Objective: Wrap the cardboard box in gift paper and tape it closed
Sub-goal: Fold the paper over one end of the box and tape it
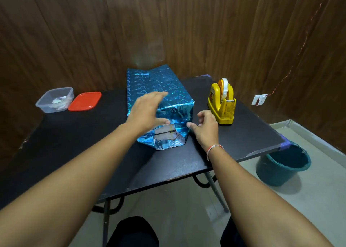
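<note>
Nearest the camera, the person's dark-clad knees sit under the front edge of the black surface, which runs diagonally so that its near-right corner juts out over the pale floor. Below that corner stands a teal bucket, well clear of the folding legs. Both bare forearms reach forward over the front edge, with a wide strip of bare surface between them and more open room to the left.

The right hand, a red-and-white thread around its wrist, hangs just beside the near right corner of the box wrapped in blue holographic gift paper; its fingers are curled loosely and its thumb points toward the paper, gripping nothing. The left hand is spread open, palm down, blurred, above the box's top near edge; whether it touches the paper cannot be told. The two hands are apart.

The box lies lengthwise in the middle of the surface, its far end reaching past the back edge. Its near end is unfinished: crumpled paper flaps sag onto the surface and a patch of pale cardboard shows between them.

To the right, apart from the box, sits a yellow tape dispenser holding a clear roll. Far left, a clear plastic container sits beside its red lid, just touching. Wood-panelled walls close in behind
</note>
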